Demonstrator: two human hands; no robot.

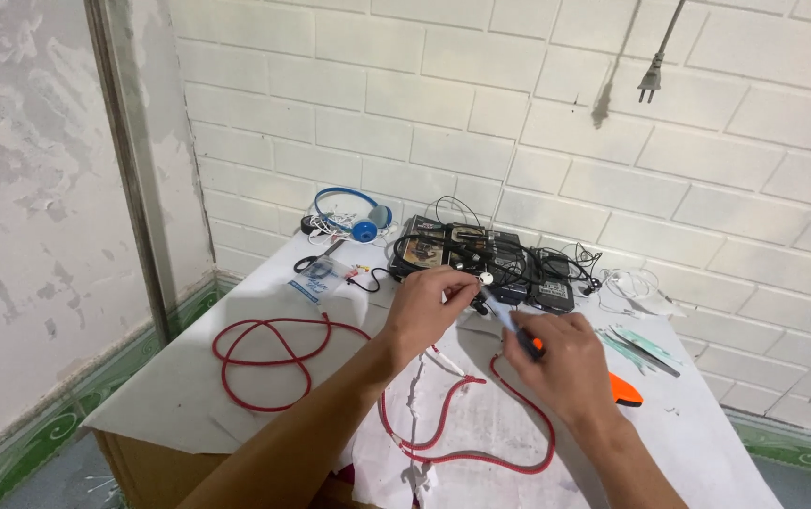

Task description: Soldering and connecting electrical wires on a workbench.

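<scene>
Hands — left hand (429,302) pinches small earbud (487,279) | right hand (561,363) grips screwdriver (511,323) | red cable (330,377) on table (170,386)

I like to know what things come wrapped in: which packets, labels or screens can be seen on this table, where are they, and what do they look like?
Small clear plastic packet: left part of the table, beside the scissors; flat, rectangular, with a blue and white card inside.
Printed panel: on the black devices at the back, above the left hand; rectangular, tan and dark.
No lit screen is visible.
</scene>
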